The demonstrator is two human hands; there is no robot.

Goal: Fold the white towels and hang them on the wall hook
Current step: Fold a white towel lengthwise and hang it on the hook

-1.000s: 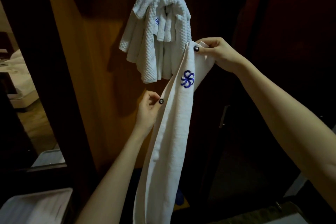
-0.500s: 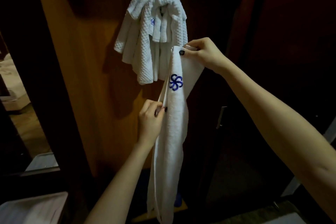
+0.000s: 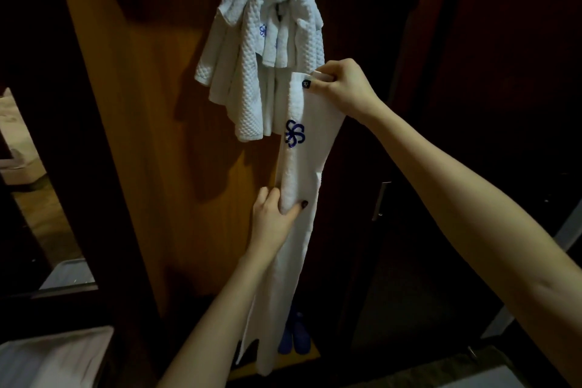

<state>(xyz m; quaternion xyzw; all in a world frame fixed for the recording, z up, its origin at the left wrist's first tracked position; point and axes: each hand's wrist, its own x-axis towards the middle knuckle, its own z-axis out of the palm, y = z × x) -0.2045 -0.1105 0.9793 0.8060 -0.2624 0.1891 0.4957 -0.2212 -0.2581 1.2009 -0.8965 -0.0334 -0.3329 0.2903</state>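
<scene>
So right hand (image 3: 341, 88) pinches towel (image 3: 299, 173) top, left hand (image 3: 273, 217) grips fold lower; keep edges lined up, pull taut.

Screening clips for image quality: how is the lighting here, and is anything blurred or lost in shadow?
Head view: dim, warm light; the hung towels and held towel read bright, casting soft shadows on the wood panel; the right side is nearly black; the left hand and right hand look sharp; wide-angle distortion slants the panel's edges.

White towel (image 3: 293, 230) w/ blue flower logo (image 3: 294, 133)
</scene>
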